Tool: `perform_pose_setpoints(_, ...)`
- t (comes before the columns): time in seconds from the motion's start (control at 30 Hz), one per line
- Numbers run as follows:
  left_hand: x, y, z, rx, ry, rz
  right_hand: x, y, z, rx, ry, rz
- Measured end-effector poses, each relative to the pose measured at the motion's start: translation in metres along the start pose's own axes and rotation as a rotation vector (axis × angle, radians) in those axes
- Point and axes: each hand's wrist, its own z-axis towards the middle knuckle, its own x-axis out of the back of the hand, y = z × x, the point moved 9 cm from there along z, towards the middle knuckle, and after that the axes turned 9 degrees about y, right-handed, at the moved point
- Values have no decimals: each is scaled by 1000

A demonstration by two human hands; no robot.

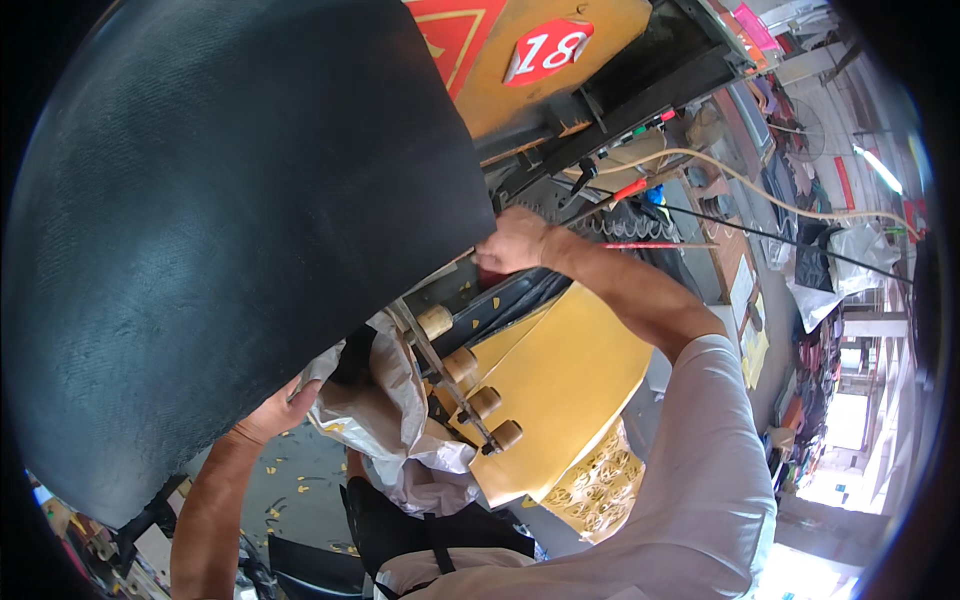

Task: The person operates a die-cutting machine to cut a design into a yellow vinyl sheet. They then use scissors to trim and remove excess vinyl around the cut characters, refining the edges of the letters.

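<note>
A large black sheet with a textured surface (250, 200) fills the upper left and bends downward toward me. My right hand (515, 242) is closed at its right edge, near the corner, with the fingertips partly hidden. Lower down, my left hand (275, 412) grips the sheet's near edge; the thumb shows, while the other fingers are out of sight. Just below the sheet, between my hands, runs a metal bar with several wooden rollers (460, 364). Beside the left hand hangs a crumpled whitish sack (395, 385).
An orange machine panel (555, 75) with red stickers stands behind the sheet. Smooth yellow sheets (560, 370) lie under my right arm, above a yellow sheet full of cut-outs (598, 478). A beige hose (740, 180) crosses at the right. Yellow and dark scraps litter the grey floor (295, 485).
</note>
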Motion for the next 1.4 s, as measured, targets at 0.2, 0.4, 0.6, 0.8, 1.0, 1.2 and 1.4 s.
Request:
perform_pose_setpoints(0.2, -2, -7, -11, 10, 52, -67, 3, 53, -5, -241, -376, -185)
perform_pose_setpoints(0.4, -14, -9, -19, -32, -4, -38, -12, 16, 4, 9, -221, 18)
perform_pose_setpoints(0.6, -6, -5, -13, -112, 55, 40, -32, 62, -11, -87, -199, -114)
perform_pose_setpoints(0.8, 1, -2, -12, -90, 59, -8, -86, 25, -22, 10, -281, 69)
perform_pose_setpoints(1.0, 6, 2, -11, -163, 114, 64, -62, 64, 5, -125, -247, -62)
perform_pose_setpoints(1.2, 3, 1, -10, -94, 53, -27, -45, 58, -26, -106, -426, -3)
perform_pose_setpoints(1.4, -8, 0, -12, -124, -83, 195, -57, 25, -9, -59, -258, -69)
